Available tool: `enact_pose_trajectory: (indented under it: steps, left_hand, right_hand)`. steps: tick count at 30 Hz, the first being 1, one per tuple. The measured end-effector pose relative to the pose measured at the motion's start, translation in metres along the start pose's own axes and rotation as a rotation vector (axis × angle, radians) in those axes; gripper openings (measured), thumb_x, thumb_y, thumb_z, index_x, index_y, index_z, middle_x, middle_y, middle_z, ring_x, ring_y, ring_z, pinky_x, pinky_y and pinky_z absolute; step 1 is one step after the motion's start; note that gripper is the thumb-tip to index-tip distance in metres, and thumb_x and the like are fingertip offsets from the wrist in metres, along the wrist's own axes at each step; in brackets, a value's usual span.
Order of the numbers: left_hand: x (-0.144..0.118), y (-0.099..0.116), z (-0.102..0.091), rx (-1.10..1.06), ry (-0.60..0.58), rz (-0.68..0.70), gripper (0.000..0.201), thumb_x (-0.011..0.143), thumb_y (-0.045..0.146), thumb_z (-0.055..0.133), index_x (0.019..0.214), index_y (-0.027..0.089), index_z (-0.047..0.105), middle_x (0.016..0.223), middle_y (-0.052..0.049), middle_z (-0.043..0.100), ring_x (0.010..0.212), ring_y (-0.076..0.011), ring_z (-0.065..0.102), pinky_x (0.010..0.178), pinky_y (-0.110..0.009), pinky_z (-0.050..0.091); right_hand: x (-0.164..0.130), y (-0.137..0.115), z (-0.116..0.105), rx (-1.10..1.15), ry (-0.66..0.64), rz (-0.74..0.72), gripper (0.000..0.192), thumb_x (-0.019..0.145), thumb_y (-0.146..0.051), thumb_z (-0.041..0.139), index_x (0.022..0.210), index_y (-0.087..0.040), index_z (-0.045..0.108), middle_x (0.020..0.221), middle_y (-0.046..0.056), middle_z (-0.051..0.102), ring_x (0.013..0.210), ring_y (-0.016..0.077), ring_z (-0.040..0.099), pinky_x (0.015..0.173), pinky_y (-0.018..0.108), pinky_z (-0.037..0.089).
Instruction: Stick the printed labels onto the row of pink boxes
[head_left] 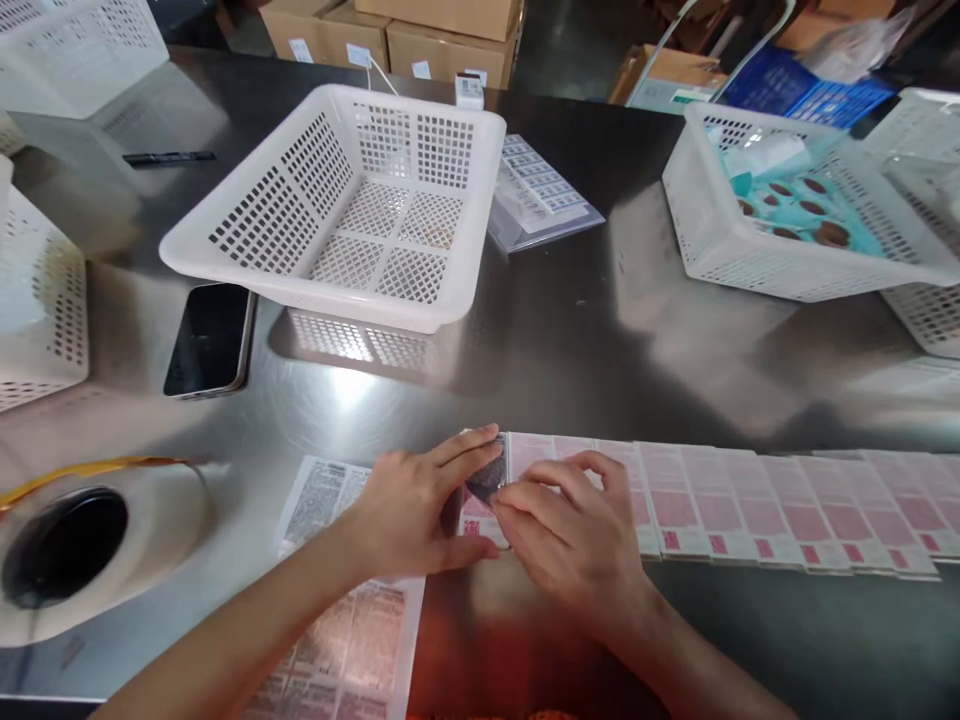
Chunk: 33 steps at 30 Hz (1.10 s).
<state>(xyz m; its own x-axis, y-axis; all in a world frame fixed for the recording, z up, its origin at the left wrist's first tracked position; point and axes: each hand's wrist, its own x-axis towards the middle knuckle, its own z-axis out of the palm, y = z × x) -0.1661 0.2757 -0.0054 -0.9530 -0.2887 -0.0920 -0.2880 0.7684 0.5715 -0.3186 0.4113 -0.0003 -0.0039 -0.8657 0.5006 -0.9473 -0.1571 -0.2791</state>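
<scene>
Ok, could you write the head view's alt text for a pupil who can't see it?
A right hand appears to pinch a small dark piece, the left hand touching it, at the left end of a row of pink-and-white cards. On the metal table beyond stands a white basket; a phone, printed sheet and roll lie to the left.

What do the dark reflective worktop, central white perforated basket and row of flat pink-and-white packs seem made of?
Dark reflective worktop: probably polished metal, from its blurred reflections.
Central white perforated basket: likely moulded plastic, smooth, with regular holes and rounded rim.
Flat pink-and-white packs: perhaps printed card, thin and straight-edged; coating unclear.
</scene>
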Motion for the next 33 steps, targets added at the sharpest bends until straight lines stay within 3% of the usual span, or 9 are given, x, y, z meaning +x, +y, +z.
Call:
enact_pose_trajectory:
  steps: [7,12,17,22,24,28,33]
  left_hand:
    - [0.003,-0.002,0.003,-0.025,0.011,0.03,0.083,0.073,0.06,0.069,0.142,0.02,0.046,0.154,-0.007,0.041,0.127,-0.0255,0.057,0.084,-0.038,0.06]
    - [0.004,-0.003,0.003,-0.027,-0.011,0.013,0.085,0.071,0.061,0.07,0.143,0.023,0.046,0.154,-0.007,0.041,0.119,-0.0263,0.064,0.078,-0.039,0.062]
    - [0.004,-0.004,0.005,-0.037,-0.018,0.021,0.085,0.071,0.059,0.07,0.144,0.025,0.043,0.154,-0.005,0.04,0.119,-0.0269,0.063,0.079,-0.04,0.061]
    - [0.003,-0.007,0.009,-0.102,0.014,0.034,0.089,0.069,0.056,0.074,0.145,0.026,0.037,0.154,-0.007,0.042,0.12,-0.0263,0.063,0.079,-0.037,0.061]
    - [0.002,-0.008,0.012,-0.142,0.045,0.024,0.101,0.064,0.054,0.079,0.148,0.029,0.028,0.15,-0.008,0.048,0.116,-0.0272,0.066,0.079,-0.038,0.061]
    - [0.0,-0.008,0.017,-0.217,0.086,-0.054,0.12,0.058,0.05,0.084,0.15,0.036,0.008,0.143,-0.006,0.057,0.097,-0.0264,0.073,0.077,-0.038,0.062]
    - [-0.001,-0.007,0.018,-0.242,0.09,-0.054,0.12,0.06,0.045,0.083,0.15,0.038,0.004,0.14,-0.004,0.06,0.088,-0.0221,0.075,0.066,-0.031,0.06]
  right_hand:
    - [0.002,-0.004,-0.005,0.015,0.01,0.077,0.026,0.096,-0.01,0.049,0.081,-0.021,0.068,0.071,-0.007,0.073,0.066,0.0107,0.06,0.072,0.038,0.029]
    - [-0.002,-0.004,-0.007,0.019,0.034,0.069,0.017,0.094,-0.01,0.055,0.094,-0.02,0.069,0.078,-0.008,0.077,0.067,0.0132,0.063,0.069,0.041,0.031]
    - [-0.008,-0.005,-0.008,-0.007,-0.005,0.062,0.02,0.095,-0.011,0.053,0.094,-0.021,0.07,0.079,-0.006,0.076,0.066,0.0156,0.063,0.069,0.042,0.03]
    - [0.001,-0.003,-0.008,0.089,-0.039,0.152,0.016,0.091,-0.011,0.057,0.09,-0.023,0.068,0.08,-0.004,0.074,0.078,0.0179,0.064,0.081,0.039,0.036]
    - [0.004,0.001,-0.006,0.147,-0.071,0.152,0.015,0.091,-0.013,0.058,0.099,-0.022,0.067,0.091,-0.001,0.075,0.093,0.0204,0.066,0.093,0.04,0.037]
    - [0.006,0.007,-0.003,0.202,-0.183,0.109,0.031,0.092,-0.013,0.05,0.122,-0.018,0.059,0.114,0.005,0.073,0.116,0.0224,0.063,0.108,0.044,0.034]
    - [0.005,0.006,-0.005,0.184,-0.253,0.088,0.036,0.093,-0.009,0.052,0.128,-0.017,0.054,0.12,0.006,0.071,0.124,0.0199,0.058,0.114,0.044,0.028]
